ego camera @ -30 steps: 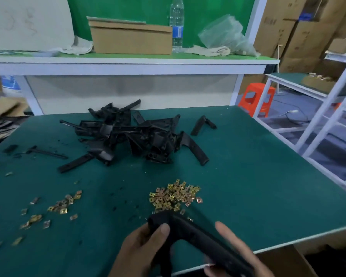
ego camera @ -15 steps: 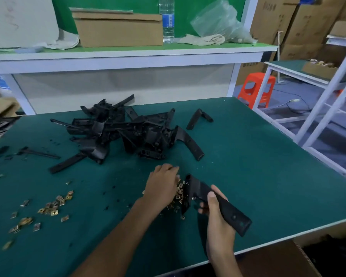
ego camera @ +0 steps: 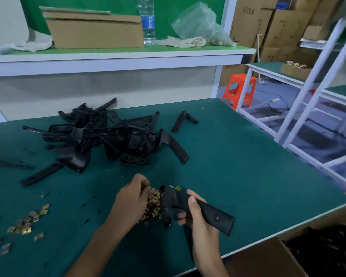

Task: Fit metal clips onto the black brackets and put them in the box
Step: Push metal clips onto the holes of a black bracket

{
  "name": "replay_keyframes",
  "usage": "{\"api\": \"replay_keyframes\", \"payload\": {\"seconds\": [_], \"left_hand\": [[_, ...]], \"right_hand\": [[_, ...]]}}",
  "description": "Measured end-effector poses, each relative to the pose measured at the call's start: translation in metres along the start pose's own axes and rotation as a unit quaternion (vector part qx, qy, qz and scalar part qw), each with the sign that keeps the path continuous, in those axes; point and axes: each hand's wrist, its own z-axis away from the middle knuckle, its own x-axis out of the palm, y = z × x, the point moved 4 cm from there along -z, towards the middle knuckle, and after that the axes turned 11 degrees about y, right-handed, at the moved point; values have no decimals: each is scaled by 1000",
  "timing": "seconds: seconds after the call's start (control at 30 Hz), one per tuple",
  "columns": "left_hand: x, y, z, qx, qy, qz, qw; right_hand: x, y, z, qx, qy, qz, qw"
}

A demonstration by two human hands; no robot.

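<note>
fingers (ego camera: 142,183) of the left hand (ego camera: 131,200) curl into the metal clips (ego camera: 154,202), one pinched or not i can't tell; the right hand (ego camera: 196,216) grips a black bracket (ego camera: 188,203) just over the table (ego camera: 248,166). a fumbled clip could skitter off, or a slack grip tip the bracket unclipped into the box (ego camera: 268,258) nearby.

No legible text or labels anywhere.
</note>
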Motion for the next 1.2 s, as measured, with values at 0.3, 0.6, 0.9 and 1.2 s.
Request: {"api": "replay_keyframes", "payload": {"seconds": [0.3,0.6,0.9,1.2], "left_hand": [[-30,-37,69,-194,45,242,950],[-24,-41,94,-241,74,354,900],[-24,-23,104,-327,74,521,785],[-27,-16,101,-346,56,530,772]], "right_hand": [[40,14,24,62,-60,-24,996],[39,16,32,46,-62,34,996],[38,13,27,21,-92,12,995],[37,18,26,18,-107,17,994]]}}
